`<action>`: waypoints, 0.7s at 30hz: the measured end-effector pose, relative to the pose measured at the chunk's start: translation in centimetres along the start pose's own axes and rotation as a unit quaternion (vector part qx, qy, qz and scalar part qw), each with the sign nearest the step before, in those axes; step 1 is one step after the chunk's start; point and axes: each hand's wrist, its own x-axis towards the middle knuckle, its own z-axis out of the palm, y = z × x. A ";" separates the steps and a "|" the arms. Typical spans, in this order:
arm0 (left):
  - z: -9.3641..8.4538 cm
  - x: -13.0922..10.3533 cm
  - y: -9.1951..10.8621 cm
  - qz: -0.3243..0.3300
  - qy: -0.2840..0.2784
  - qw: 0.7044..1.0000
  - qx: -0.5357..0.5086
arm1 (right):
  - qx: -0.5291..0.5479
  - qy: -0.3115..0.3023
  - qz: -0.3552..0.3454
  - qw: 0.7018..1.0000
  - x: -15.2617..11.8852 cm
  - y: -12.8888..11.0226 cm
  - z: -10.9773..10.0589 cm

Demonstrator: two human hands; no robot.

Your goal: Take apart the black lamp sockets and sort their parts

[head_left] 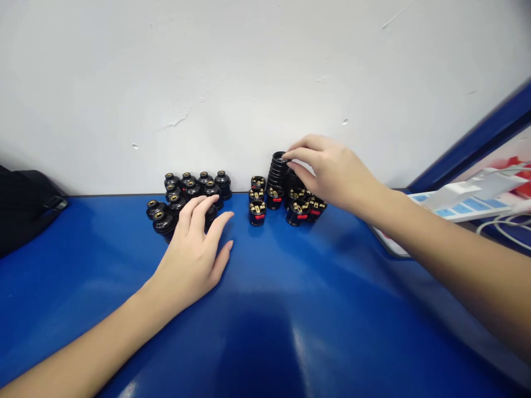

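My left hand (pixel 199 243) hovers at the front of a cluster of black domed lamp-holder caps (pixel 164 222), several of them upright with brass-coloured holes on top. Its fingers are spread and hold nothing; some caps are hidden behind them. At the top of a stack of black threaded rings (pixel 277 176), my right hand (pixel 317 166) pinches the rim of the uppermost black ring (pixel 279 156) between thumb and fingertips. Around the stack's foot stand several black socket cores (pixel 257 213) with brass contacts and red switch tabs. My right hand partly covers what lies behind it.
A blue tabletop (pixel 249 309) meets a pale wall (pixel 232 83) behind the parts. A black bag (pixel 25 210) lies at the left edge. On the right are a white and light-blue item (pixel 468 204), white cables (pixel 498 224) and a blue frame bar (pixel 468 135).
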 end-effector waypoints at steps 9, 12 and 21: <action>-0.8 0.1 0.4 0.038 0.015 0.988 -0.147 | 0.153 0.039 0.019 0.987 -2.4 -6.0 -2.8; -0.9 -0.1 0.8 0.072 -0.014 0.982 -0.175 | 0.230 -0.036 0.038 0.972 -4.9 -8.8 -2.9; -0.1 -0.1 2.7 -0.224 -0.072 0.817 -0.527 | 0.391 -0.135 0.142 0.899 -10.6 -12.4 -1.5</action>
